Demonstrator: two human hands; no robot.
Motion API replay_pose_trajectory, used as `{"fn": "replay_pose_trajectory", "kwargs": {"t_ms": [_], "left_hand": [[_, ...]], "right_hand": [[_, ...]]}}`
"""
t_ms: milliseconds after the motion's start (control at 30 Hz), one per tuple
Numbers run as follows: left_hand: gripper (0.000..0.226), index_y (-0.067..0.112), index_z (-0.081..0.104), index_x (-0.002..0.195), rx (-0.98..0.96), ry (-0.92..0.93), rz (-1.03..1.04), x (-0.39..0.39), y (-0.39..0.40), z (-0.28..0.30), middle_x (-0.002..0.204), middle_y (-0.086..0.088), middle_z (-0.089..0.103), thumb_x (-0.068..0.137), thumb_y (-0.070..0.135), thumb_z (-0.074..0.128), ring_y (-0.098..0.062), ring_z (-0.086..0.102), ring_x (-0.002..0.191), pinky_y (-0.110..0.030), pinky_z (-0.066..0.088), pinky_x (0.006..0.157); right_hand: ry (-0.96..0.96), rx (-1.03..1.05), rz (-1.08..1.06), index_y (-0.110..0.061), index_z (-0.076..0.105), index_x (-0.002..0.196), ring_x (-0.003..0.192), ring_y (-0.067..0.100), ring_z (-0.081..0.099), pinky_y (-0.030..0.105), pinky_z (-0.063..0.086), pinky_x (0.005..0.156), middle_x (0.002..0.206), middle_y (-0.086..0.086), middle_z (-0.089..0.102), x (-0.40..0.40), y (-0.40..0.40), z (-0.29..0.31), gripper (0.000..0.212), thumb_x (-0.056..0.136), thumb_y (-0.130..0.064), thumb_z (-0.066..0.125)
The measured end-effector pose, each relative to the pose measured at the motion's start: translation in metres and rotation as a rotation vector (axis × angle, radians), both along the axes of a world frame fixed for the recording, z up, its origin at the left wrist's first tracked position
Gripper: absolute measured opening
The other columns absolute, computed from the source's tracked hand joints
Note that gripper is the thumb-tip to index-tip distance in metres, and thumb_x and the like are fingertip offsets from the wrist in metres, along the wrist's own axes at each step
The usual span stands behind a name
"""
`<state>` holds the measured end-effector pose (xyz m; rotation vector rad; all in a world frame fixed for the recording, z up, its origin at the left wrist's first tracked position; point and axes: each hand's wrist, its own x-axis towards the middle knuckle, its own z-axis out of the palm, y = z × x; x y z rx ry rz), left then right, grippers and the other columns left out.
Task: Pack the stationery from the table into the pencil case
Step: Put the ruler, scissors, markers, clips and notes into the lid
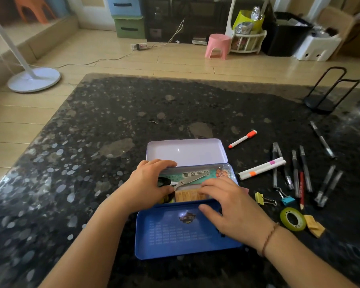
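Observation:
A blue metal pencil case (pixel 175 242) lies open in front of me, one lid folded toward me and a white-lined lid (pixel 185 151) tipped away. Scissors (pixel 187 179) and an orange card (pixel 190 195) lie in its middle tray. My left hand (pixel 152 179) rests on the tray's left end, over the scissor handles. My right hand (pixel 227 206) lies on the right end, fingertips on the card, thumb on the near lid. Right of the case lie markers (pixel 262 168), several pens (pixel 299 171), binder clips (pixel 265 199), a tape roll (pixel 292 219) and erasers (pixel 314 225).
The dark speckled table (pixel 133 113) stretches left and far from the case. An orange-capped marker (pixel 242 139) lies behind the case on the right. A black wire stand (pixel 324 94) sits at the far right corner. A lone pen (pixel 322 140) lies near it.

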<state>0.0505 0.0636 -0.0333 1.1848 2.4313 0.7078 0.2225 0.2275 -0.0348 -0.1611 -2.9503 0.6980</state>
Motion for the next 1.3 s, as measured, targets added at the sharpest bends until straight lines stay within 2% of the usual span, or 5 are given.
{"fn": "replay_pose_trajectory", "kwargs": {"t_ms": [333,467,633,800,1300], "left_hand": [[0.065,0.034,0.045,0.136,0.001,-0.013,-0.029,-0.009,-0.002,0.002,0.128,0.015,0.053,0.080,0.017,0.074,-0.010,0.043,0.121,-0.027,0.037,0.100],[0.068,0.038,0.040,0.138,0.012,-0.017,-0.038,-0.004,-0.001,0.004,0.124,0.020,0.049,0.078,0.042,0.072,-0.012,0.040,0.122,-0.032,0.038,0.100],[0.108,0.047,0.013,0.144,-0.174,0.032,-0.126,0.010,0.004,0.008,0.141,0.020,0.029,0.054,0.072,0.069,-0.011,0.019,0.132,-0.050,0.024,0.111],[0.105,0.043,0.013,0.145,-0.180,0.111,-0.119,0.016,0.009,0.007,0.145,0.016,0.027,0.062,0.062,0.074,-0.012,0.018,0.134,-0.049,0.019,0.109],[0.106,0.039,0.018,0.145,-0.164,0.195,-0.128,0.022,0.021,0.003,0.147,0.014,0.034,0.057,0.079,0.059,-0.012,0.026,0.134,-0.047,0.018,0.111]], "right_hand": [[0.077,0.102,-0.268,-0.022,0.068,0.107,0.104,0.011,0.055,0.024,0.042,0.095,0.106,-0.007,0.066,0.037,0.044,0.034,0.023,0.085,-0.028,0.065],[-0.293,0.121,-0.515,-0.037,0.065,0.103,0.078,-0.002,0.057,0.015,0.044,0.065,0.088,-0.017,0.062,0.067,0.096,0.066,0.023,0.086,-0.022,0.067],[-0.547,0.221,-0.432,-0.046,0.053,0.116,0.103,-0.004,0.049,0.023,0.049,0.090,0.113,-0.024,0.052,0.098,0.093,0.057,0.049,0.073,-0.050,0.074],[-0.429,0.266,-0.416,-0.045,0.051,0.117,0.105,-0.002,0.041,0.020,0.045,0.086,0.108,-0.025,0.046,0.112,0.087,0.041,0.049,0.074,-0.063,0.064],[-0.110,0.360,-0.371,-0.034,0.058,0.123,0.111,0.011,0.043,0.028,0.045,0.086,0.120,-0.015,0.056,0.043,0.101,0.027,0.031,0.092,-0.033,0.055]]}}
